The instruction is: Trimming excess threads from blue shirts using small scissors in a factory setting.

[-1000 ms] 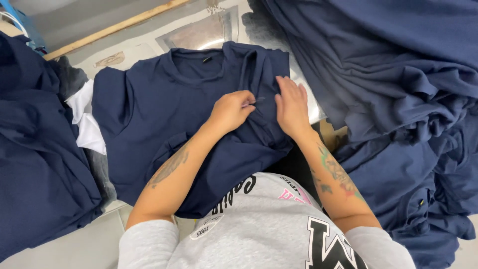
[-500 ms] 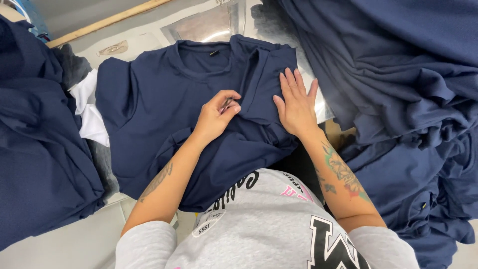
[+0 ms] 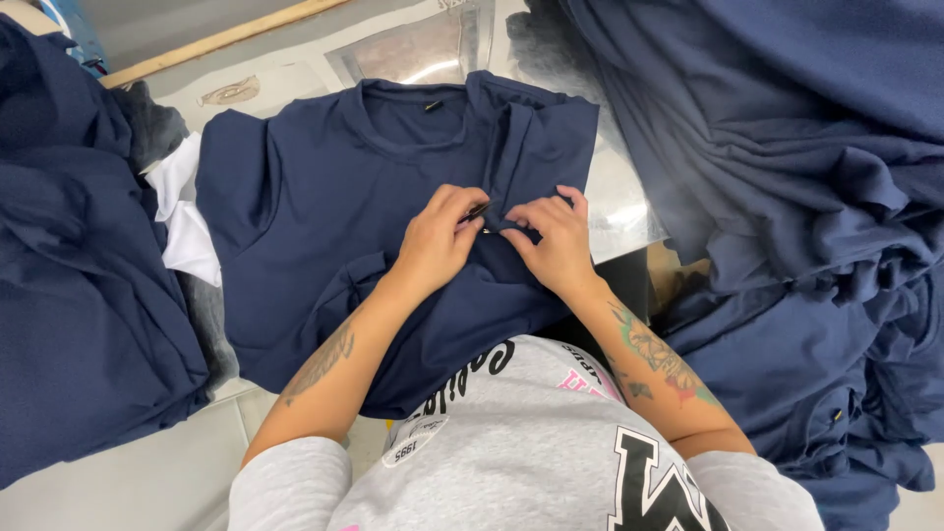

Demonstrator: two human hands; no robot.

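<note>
Worktop (image 3: 118, 482): pale grey, smooth, with a glossy reflective patch (image 3: 413, 49) near the far edge. A wooden strip (image 3: 226, 37) runs along the far left edge. Navy T-shirt (image 3: 324, 206) lies flat at centre, neck toward the far edge. Heap of navy garments (image 3: 69, 295) at left edge; larger navy pile (image 3: 787, 177) covers the right side. White cloth (image 3: 187, 216) lies between left heap and shirt.

Your left hand (image 3: 438, 241) and right hand (image 3: 553, 241) meet at frame centre on a navy T-shirt (image 3: 324, 216) spread flat, neckline toward 12 o'clock; both pinch a fold of its fabric, the left also gripping a small dark tool (image 3: 479, 210). Piled navy garments (image 3: 787, 167) fill 3 o'clock, another navy heap (image 3: 69, 295) sits at 9, white cloth (image 3: 182, 221) just beside the shirt's sleeve.
</note>
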